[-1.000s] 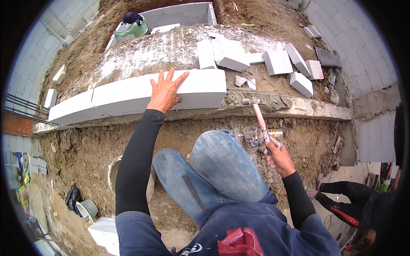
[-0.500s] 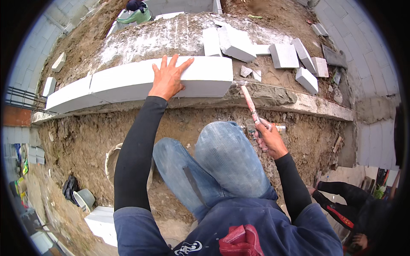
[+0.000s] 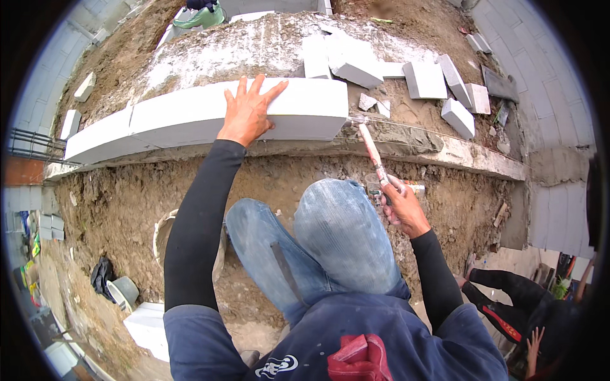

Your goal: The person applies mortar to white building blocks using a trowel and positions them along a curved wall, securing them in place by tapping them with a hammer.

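Note:
A row of white lightweight blocks [image 3: 95, 138] lies along a concrete footing. My left hand [image 3: 246, 114] rests with fingers spread on top of the right-hand long block [image 3: 311, 98]. Held in my right hand [image 3: 403, 208] is a hammer [image 3: 370, 151] with a worn red-and-white handle. Its small grey head is by the block's right end; blur hides whether they touch. Wet grey mortar [image 3: 410, 138] covers the footing right of that block, and a thin string line runs along the edge.
Loose cut blocks [image 3: 424, 80] lie beyond the footing at right. A round tub [image 3: 164, 238] is partly behind my left arm. A bucket [image 3: 124, 292] and a white block [image 3: 147, 329] sit at lower left. Another person [image 3: 508, 298] is at right; one in green [image 3: 206, 16] works at far left.
The hammer's head has shifted slightly, staying near the block's end. My left hand keeps its place on the block. The person at right now shows a raised, spread hand.

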`<control>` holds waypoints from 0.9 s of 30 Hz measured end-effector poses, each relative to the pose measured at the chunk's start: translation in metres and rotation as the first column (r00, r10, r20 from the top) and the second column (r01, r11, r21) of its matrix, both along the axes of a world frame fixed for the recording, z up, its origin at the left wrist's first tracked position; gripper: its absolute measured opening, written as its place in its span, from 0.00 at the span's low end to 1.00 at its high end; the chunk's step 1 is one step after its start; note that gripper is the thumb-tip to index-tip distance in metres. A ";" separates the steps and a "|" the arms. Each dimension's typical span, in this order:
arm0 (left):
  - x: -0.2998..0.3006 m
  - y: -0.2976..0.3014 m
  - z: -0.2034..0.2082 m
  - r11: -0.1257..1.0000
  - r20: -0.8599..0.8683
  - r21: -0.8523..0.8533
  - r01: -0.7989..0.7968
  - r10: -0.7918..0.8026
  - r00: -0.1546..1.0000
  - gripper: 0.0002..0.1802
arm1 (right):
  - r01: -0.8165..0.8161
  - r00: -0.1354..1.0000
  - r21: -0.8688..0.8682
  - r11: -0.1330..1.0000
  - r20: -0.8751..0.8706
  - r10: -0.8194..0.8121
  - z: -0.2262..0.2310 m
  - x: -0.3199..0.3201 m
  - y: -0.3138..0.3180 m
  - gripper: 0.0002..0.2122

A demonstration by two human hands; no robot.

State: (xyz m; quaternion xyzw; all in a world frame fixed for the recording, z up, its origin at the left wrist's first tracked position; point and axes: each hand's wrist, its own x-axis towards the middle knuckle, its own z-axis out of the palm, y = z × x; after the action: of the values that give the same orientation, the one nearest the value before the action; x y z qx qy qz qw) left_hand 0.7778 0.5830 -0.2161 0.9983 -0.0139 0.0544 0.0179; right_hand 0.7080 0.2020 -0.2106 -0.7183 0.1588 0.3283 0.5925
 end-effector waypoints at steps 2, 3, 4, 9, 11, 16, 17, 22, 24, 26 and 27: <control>-0.002 0.000 -0.003 1.000 0.002 -0.012 0.002 -0.002 1.000 0.57 | -0.066 0.993 -0.131 0.989 0.091 0.078 0.005 -0.010 -0.020 0.20; -0.002 0.003 -0.004 1.000 0.012 -0.009 0.004 -0.004 1.000 0.57 | -0.097 0.983 -0.194 0.976 0.135 0.124 0.008 -0.017 -0.033 0.21; -0.001 0.004 -0.008 1.000 0.023 -0.013 0.006 -0.005 1.000 0.57 | -0.167 0.927 -0.349 0.922 0.261 0.267 0.009 -0.025 -0.054 0.20; 0.000 0.008 -0.013 1.000 0.013 -0.021 -0.016 0.016 1.000 0.59 | -0.227 0.543 -0.707 0.670 0.480 0.690 0.081 -0.036 -0.074 0.20; -0.004 0.010 -0.015 0.999 -0.005 -0.027 -0.024 0.024 1.000 0.59 | -0.208 0.510 -0.681 0.702 0.537 0.672 0.107 -0.028 -0.031 0.19; 0.000 0.007 -0.009 0.998 -0.020 -0.043 -0.042 0.041 0.999 0.60 | -0.022 0.222 -0.812 0.583 0.565 0.795 0.093 0.024 0.015 0.17; 0.001 0.006 -0.010 0.998 -0.016 -0.053 -0.043 0.042 0.999 0.61 | -0.025 0.207 -0.843 0.537 0.521 0.828 0.087 0.034 0.018 0.16; 0.001 0.006 -0.014 0.997 -0.020 -0.060 -0.046 0.045 0.999 0.62 | 0.015 0.175 -0.836 0.549 0.542 0.822 0.086 0.041 0.026 0.14; 0.001 0.007 -0.013 0.998 0.001 -0.051 -0.045 0.046 0.999 0.62 | -0.019 0.128 -0.835 0.550 0.543 0.830 0.070 0.048 0.024 0.15; 0.000 0.005 -0.014 0.998 -0.002 -0.051 -0.046 0.046 0.999 0.62 | -0.058 0.151 -0.845 0.531 0.519 0.841 0.071 0.051 0.021 0.14; 0.001 0.006 -0.013 0.998 -0.009 -0.050 -0.050 0.049 0.999 0.62 | -0.048 0.148 -0.829 0.557 0.546 0.825 0.072 0.050 0.025 0.13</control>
State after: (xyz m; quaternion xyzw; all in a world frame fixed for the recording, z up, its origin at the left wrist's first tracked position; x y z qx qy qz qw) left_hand 0.7784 0.5890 -0.2296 0.9978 0.0122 0.0512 0.0414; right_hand 0.7580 0.2267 -0.1381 -0.9258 -0.3481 -0.0486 0.1389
